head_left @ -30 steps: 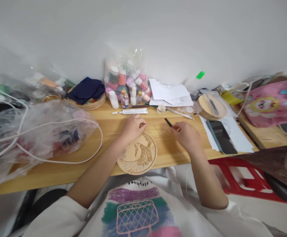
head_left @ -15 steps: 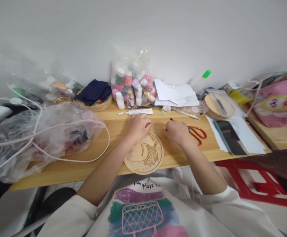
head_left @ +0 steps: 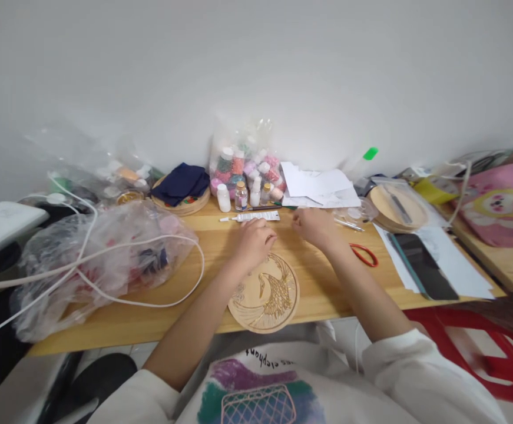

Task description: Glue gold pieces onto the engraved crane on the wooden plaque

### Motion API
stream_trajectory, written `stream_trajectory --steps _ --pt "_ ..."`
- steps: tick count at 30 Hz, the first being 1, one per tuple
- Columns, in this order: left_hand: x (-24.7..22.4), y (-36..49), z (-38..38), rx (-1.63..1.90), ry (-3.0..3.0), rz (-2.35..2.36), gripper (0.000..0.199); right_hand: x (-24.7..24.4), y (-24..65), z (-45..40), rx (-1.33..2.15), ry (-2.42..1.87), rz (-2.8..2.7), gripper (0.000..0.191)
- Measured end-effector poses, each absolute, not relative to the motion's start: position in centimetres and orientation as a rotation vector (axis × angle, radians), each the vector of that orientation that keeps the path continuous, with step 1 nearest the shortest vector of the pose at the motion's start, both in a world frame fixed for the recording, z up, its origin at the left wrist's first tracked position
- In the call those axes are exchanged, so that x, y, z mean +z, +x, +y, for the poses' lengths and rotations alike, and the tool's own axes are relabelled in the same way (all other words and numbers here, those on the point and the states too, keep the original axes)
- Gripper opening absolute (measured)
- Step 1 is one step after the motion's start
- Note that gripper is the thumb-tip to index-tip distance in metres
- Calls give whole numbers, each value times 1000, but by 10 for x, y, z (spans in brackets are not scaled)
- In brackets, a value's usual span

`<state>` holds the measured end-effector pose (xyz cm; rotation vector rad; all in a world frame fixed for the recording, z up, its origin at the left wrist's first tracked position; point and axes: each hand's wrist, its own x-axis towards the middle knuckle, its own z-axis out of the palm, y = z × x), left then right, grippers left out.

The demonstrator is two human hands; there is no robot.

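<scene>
A round wooden disc (head_left: 278, 294) carved with a bird lies near the table's front edge, with gold-coloured lines on the bird. My left hand (head_left: 255, 241) rests at the disc's upper edge, fingers curled into a pinch; anything between them is too small to make out. Beyond it lies a white glue-like tube (head_left: 258, 217). My right hand (head_left: 313, 227) is closed over the table to the right of the tube, its fingertips hidden from me. The red scissors handle (head_left: 364, 255) shows beside my right forearm, which covers the rest of the scissors.
Small bottles (head_left: 241, 196) stand before a bag of colourful jars (head_left: 247, 162). Left are a crumpled plastic bag (head_left: 106, 253) and a white cable (head_left: 201, 265). Papers (head_left: 320, 182) lie behind my right hand. A phone (head_left: 424, 265) and another wooden disc (head_left: 395, 206) are at right.
My right hand has moved away from me, from beside the disc toward the papers, covering the small round white piece there. My left hand stays at the disc's upper edge. The whole view has shifted slightly.
</scene>
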<state>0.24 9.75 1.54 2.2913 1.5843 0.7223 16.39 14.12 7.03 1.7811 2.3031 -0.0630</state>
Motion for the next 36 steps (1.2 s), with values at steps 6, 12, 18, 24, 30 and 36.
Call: stream_trajectory --steps 6,12,18,24,30,36 --pt "15 2 98 694 2333 1562 13 62 136 169 -90 1350 2685 34" --pt "14 0 99 621 2419 1484 13 56 126 186 -192 1183 2718 29" --pt "16 2 97 622 2536 1387 17 52 132 182 -249 1257 2721 30" --pt "36 -3 81 752 2611 1337 24 63 177 151 -370 1456 2767 27" --pt "31 -29 70 806 2763 1364 23 65 230 92 -630 1652 2896 28" --pt "21 -29 67 600 2878 1178 32 52 244 58 -916 1851 2838 28"
